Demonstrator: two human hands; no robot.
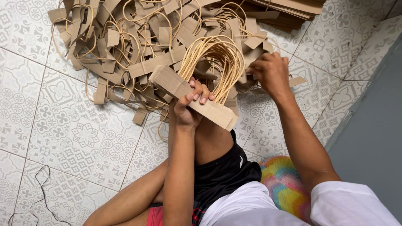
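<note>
My left hand [190, 104] grips a stacked bundle of brown paper-bag handles [188, 93], flat cardboard strips with tan cord loops [217, 58] arching up from them. The bundle rests over my raised knee. My right hand [271, 73] reaches into the loose pile of handles [125, 46] on the tiled floor, fingers closed around one strip at the pile's right edge. The piece it pinches is mostly hidden by the fingers.
Patterned grey-white floor tiles [63, 125] lie all around. A stack of flat brown paper [289, 10] sits at the top right. A rainbow-coloured cushion [284, 184] is beside my leg. A grey wall or door [372, 138] stands at right. A thin black cord [42, 184] lies lower left.
</note>
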